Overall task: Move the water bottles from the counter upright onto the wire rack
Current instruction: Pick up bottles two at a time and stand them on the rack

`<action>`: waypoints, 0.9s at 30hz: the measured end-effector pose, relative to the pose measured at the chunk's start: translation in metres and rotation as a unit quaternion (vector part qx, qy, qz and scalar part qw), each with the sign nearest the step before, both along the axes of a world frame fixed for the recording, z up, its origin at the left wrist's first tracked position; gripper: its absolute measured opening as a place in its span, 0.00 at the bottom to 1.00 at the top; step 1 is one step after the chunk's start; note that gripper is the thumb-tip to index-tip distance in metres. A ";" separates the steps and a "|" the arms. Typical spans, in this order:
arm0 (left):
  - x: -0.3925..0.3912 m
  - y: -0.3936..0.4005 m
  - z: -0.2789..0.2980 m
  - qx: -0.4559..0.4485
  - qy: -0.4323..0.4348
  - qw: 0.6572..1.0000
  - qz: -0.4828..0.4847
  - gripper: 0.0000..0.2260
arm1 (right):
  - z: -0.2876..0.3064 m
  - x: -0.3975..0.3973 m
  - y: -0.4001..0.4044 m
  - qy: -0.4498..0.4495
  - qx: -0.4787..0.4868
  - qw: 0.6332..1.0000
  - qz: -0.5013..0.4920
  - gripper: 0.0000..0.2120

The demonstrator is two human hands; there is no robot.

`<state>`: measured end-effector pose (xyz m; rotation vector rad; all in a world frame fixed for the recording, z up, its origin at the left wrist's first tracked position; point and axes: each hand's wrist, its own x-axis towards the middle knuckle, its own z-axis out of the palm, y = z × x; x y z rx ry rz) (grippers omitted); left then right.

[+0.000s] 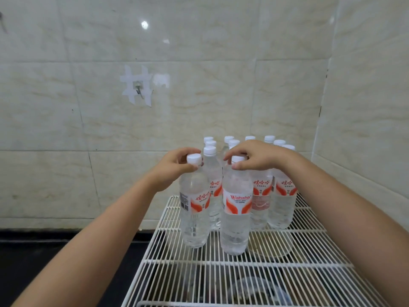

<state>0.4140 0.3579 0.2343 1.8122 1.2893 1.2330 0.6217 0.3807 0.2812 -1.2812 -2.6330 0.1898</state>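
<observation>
While seen from the head camera: two hands apart, each closed on the top of its own bottle. Left hand (177, 161), fingers curled round the white cap of the left front bottle (194, 204), thumb side toward the camera. Right hand (254, 156), fingertips pinching the cap of the right front bottle (236, 209) from above. Both bottles upright, clear, full, with red and white labels, standing on the white wire rack (221, 273) near its left rear part, just beside each other but not visibly touching. Left front bottle close to the rack's left edge, barcode strip facing left. Right front bottle slightly nearer the camera, label with Latin lettering facing forward.

Behind them, a cluster of more bottles (281, 196) of the same kind, all upright on the rear of the rack, white caps lined up in rows toward the wall; exact count hard to tell, since the hands hide some. Under the rack, dark shapes and a round lidded thing, blurred through the wires. To the left, below the rack, a dark table (55, 251) running along the wall. Beyond, a pale tiled wall (199, 63) with a small metal hook (139, 89) fixed by crossed strips of white tape. Both forearms bare, reaching in from the bottom corners.
</observation>
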 end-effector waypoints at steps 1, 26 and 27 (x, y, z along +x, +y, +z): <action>-0.001 -0.001 0.001 -0.007 -0.008 1.000 -0.024 0.14 | 0.002 0.002 0.001 -0.005 -0.012 1.000 0.012 0.17; 0.004 0.002 0.003 -0.005 0.019 0.999 -0.031 0.21 | 0.007 0.011 -0.007 0.057 -0.105 0.991 0.065 0.19; 0.007 0.003 0.002 -0.001 0.019 0.999 -0.028 0.20 | 0.005 0.010 -0.008 0.054 -0.084 0.994 0.050 0.16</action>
